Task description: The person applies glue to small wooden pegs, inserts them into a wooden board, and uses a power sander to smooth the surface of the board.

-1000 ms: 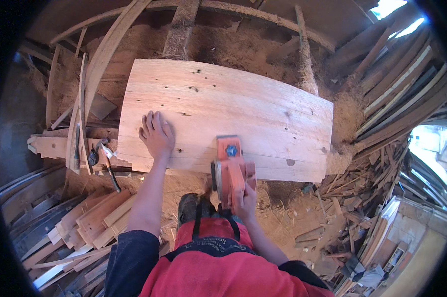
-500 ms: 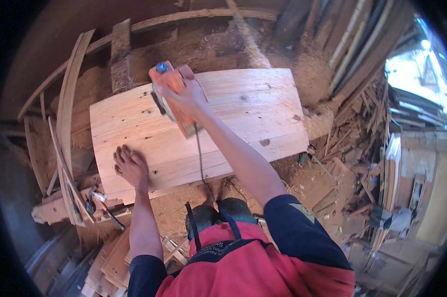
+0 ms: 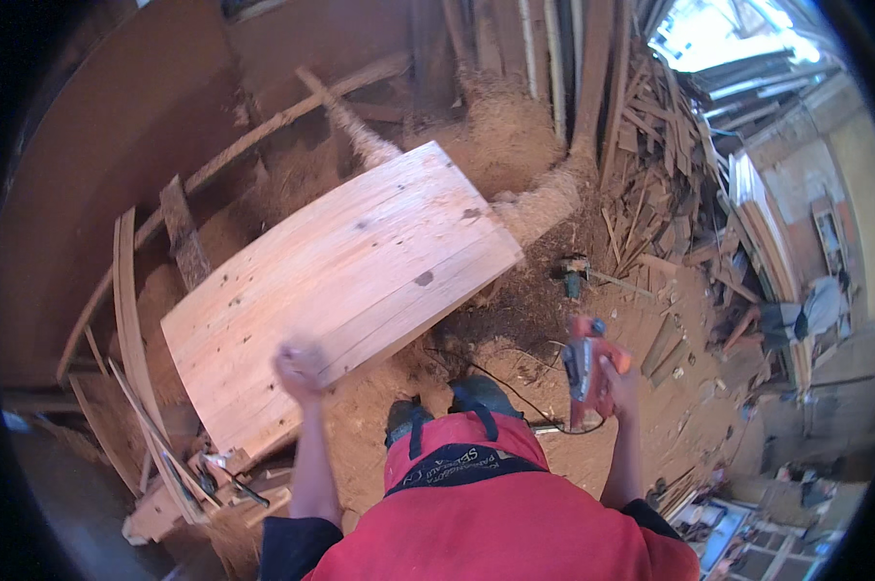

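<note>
My right hand (image 3: 621, 380) is wrapped round the handle of a red-orange electric hand planer (image 3: 584, 373). It holds the planer off to the right of the board, over the floor, with a dark cord trailing from it. A wide, pale wooden board (image 3: 345, 276) with knots and dark spots lies slantwise in front of me. Over the near part of the board is my left hand (image 3: 300, 368), smeared by motion. Its fingers are too blurred to read, and I cannot tell whether it touches the wood.
A dark green tool (image 3: 573, 275) lies on the sawdust-strewn floor beyond the planer. Scrap wood (image 3: 660, 155) is heaped at the far right. Long slats (image 3: 127, 320) lean at the left, near a hammer (image 3: 248, 489). A sawdust-covered log (image 3: 544, 203) sticks out past the board's right end.
My right hand has lifted the planer off the board and carried it right and nearer to me. My left hand has left its flat place on the board. The view has turned.
</note>
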A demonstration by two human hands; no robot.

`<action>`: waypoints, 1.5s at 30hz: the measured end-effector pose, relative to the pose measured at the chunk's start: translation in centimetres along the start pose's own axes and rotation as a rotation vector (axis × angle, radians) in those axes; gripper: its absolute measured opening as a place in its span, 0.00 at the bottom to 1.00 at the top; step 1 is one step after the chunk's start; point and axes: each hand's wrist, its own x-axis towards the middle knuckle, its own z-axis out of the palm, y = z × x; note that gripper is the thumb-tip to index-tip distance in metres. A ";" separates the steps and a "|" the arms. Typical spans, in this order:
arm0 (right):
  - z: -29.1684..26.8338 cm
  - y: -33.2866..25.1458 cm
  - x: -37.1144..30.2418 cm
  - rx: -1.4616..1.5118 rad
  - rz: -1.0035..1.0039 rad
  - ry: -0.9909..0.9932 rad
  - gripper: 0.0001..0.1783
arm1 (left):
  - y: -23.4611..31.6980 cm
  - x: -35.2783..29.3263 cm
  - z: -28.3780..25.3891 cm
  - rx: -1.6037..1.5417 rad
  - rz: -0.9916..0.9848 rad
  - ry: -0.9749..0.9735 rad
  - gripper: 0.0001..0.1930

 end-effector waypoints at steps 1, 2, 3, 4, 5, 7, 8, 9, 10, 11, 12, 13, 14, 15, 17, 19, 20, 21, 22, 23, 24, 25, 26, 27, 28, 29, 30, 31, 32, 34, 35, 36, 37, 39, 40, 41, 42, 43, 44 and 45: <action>-2.0 3.5 0.2 0.027 0.044 0.081 0.22 | 3.9 -2.8 3.5 -0.116 0.002 -0.038 0.15; -3.8 7.6 0.6 0.053 0.064 0.180 0.22 | 6.9 -5.6 6.9 -0.066 -0.070 -0.270 0.14; -5.4 11.2 0.5 0.082 0.089 0.281 0.23 | 10.4 -8.1 9.4 -0.170 -0.076 -0.575 0.12; -6.8 14.3 -0.1 0.121 0.136 0.377 0.23 | 17.4 -10.0 10.7 -0.246 0.111 -0.692 0.12; -5.8 14.6 -0.4 0.174 0.164 0.428 0.24 | 19.9 -10.9 12.1 -0.367 0.072 -0.877 0.13; -7.1 18.1 -1.0 0.406 0.216 0.423 0.22 | 22.2 -14.6 18.9 -0.706 -0.641 -1.172 0.18; -9.4 21.8 -2.0 0.474 0.216 0.437 0.21 | 25.1 -16.1 22.2 -0.711 -0.637 -1.205 0.18; -11.6 26.5 -2.7 0.334 0.317 0.605 0.17 | 28.6 -17.4 25.8 -0.836 -0.900 -1.143 0.22; -12.2 30.4 -2.4 0.356 0.288 0.588 0.14 | 30.7 -16.9 27.2 -0.959 -1.154 -0.996 0.26; -12.3 32.8 -2.0 0.376 0.259 0.554 0.11 | 30.4 -16.2 28.9 -1.080 -1.203 -0.864 0.33; -13.0 34.9 -0.9 0.349 0.269 0.519 0.11 | 30.3 -15.3 30.8 -1.094 -1.191 -0.818 0.33; -12.3 35.0 1.4 0.320 0.296 0.430 0.12 | 28.3 -13.6 31.9 -1.141 -1.253 -0.535 0.33; -12.5 35.1 2.6 0.297 0.325 0.367 0.12 | 27.2 -12.7 33.0 -1.182 -1.308 -0.276 0.34; -13.3 35.1 3.5 0.280 0.346 0.333 0.12 | 27.3 -12.3 34.3 -1.179 -1.301 -0.253 0.34; -15.7 34.3 5.3 0.264 0.352 0.284 0.12 | 28.5 -12.0 36.6 -1.188 -1.394 -0.109 0.34; -17.4 33.6 7.3 0.263 0.346 0.228 0.13 | 29.6 -12.4 38.2 -1.166 -1.366 -0.037 0.33; -18.2 33.4 8.2 0.265 0.339 0.204 0.13 | 30.0 -12.5 38.7 -1.141 -1.342 0.015 0.33; -18.9 33.0 9.2 0.263 0.330 0.176 0.14 | 30.3 -12.7 38.8 -1.146 -1.336 0.041 0.33; -19.4 32.8 10.1 0.268 0.323 0.149 0.14 | 30.2 -12.9 38.9 -1.136 -1.319 0.050 0.32; -19.9 32.4 11.2 0.268 0.312 0.124 0.14 | 30.1 -13.0 38.7 -1.126 -1.302 0.061 0.31; -20.0 32.1 12.2 0.271 0.300 0.096 0.15 | 29.6 -13.4 38.1 -1.127 -1.291 0.086 0.31; -19.9 31.6 13.3 0.271 0.284 0.050 0.15 | 28.0 -14.2 37.0 -1.144 -1.209 0.063 0.31; -20.4 31.5 14.4 0.270 0.273 0.038 0.15 | 28.2 -15.4 36.7 -1.163 -1.141 0.012 0.32; -20.7 31.3 15.4 0.272 0.258 0.028 0.16 | 28.3 -16.9 35.9 -1.156 -1.163 0.050 0.29; -21.3 31.1 16.4 0.267 0.248 0.024 0.16 | 29.1 -19.1 35.0 -1.146 -1.201 0.083 0.25; -21.6 30.9 17.3 0.291 0.227 -0.001 0.16 | 28.4 -21.0 33.3 -1.210 -1.178 0.026 0.24; -21.5 30.3 18.3 0.306 0.206 -0.034 0.17 | 27.3 -23.2 31.1 -1.270 -1.156 -0.015 0.23; -21.7 29.8 19.4 0.325 0.175 -0.048 0.17 | 27.7 -24.9 29.3 -1.214 -1.186 -0.009 0.24; -21.9 29.4 20.3 0.361 0.144 -0.074 0.18 | 28.1 -26.9 27.1 -1.154 -1.218 0.006 0.25; -21.2 29.0 22.5 0.330 0.088 -0.130 0.18 | 27.4 -30.2 22.1 -1.055 -1.129 0.061 0.30; -22.0 32.7 25.8 0.118 0.063 -0.087 0.20 | 26.3 -32.1 19.8 -1.074 -1.148 0.064 0.30; -22.5 36.6 29.1 -0.099 0.048 -0.043 0.22 | 25.2 -33.2 17.7 -1.092 -1.160 0.070 0.31; -23.9 40.1 32.7 -0.314 0.038 0.038 0.25 | 25.7 -33.9 16.7 -1.022 -1.128 0.107 0.30; -21.8 39.0 35.1 -0.338 0.012 -0.056 0.27 | 25.6 -35.9 11.1 -0.905 -1.092 0.237 0.29; -21.0 38.3 35.6 -0.345 0.008 -0.104 0.29 | 25.0 -36.8 8.2 -0.862 -1.017 0.273 0.28; -20.4 36.9 36.4 -0.358 -0.005 -0.146 0.31 | 25.1 -37.5 6.1 -0.828 -0.948 0.308 0.27; -19.7 35.5 37.2 -0.369 -0.017 -0.184 0.33 | 25.2 -38.0 4.2 -0.823 -0.951 0.346 0.27; -19.7 33.9 38.4 -0.376 -0.033 -0.190 0.35 | 26.6 -36.5 3.0 -0.797 -0.945 0.352 0.27; -19.5 32.6 39.1 -0.386 -0.049 -0.196 0.35 | 28.5 -35.1 1.6 -0.768 -0.943 0.364 0.27; -18.7 31.3 39.3 -0.515 -0.088 -0.177 0.35 | 30.3 -34.2 0.0 -0.758 -0.899 0.369 0.26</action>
